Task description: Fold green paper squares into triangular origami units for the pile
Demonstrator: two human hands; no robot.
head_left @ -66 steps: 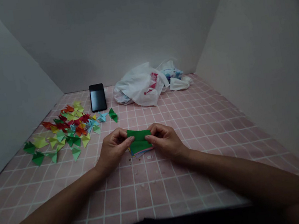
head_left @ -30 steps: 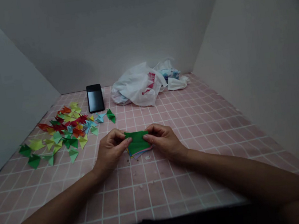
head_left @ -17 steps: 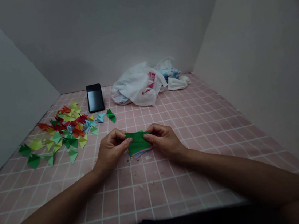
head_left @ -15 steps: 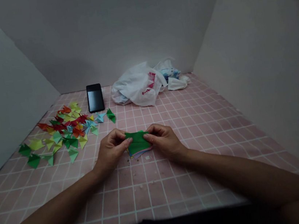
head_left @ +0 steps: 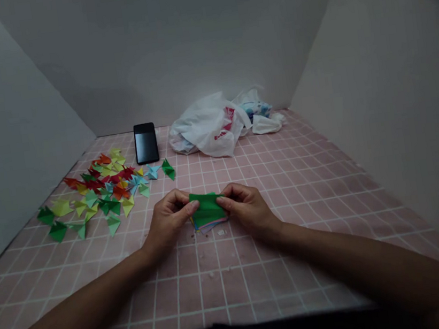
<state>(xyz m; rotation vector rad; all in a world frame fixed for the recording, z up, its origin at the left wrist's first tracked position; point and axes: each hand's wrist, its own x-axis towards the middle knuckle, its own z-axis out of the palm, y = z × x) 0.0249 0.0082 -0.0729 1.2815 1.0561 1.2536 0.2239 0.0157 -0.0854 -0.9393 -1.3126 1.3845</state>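
A green paper sheet [head_left: 208, 206] is held between both hands just above a small stack of coloured papers [head_left: 210, 222] lying on the pink tiled surface [head_left: 286, 177]. My left hand [head_left: 169, 219] pinches the sheet's left edge with thumb and fingers closed. My right hand [head_left: 247, 209] pinches its right edge the same way. The sheet looks folded or creased across its middle. The stack's lower sheets show only as thin pink and orange edges under the green one.
A scatter of folded paper triangles [head_left: 98, 194] in green, yellow, red and blue lies to the left. A black phone [head_left: 146, 143] lies behind it. White plastic bags [head_left: 210, 125] sit at the back. Grey walls close in on three sides.
Both hands keep their pinch on the green sheet with only slight finger shifts. The camera view has drifted a little, so everything sits slightly right and lower.
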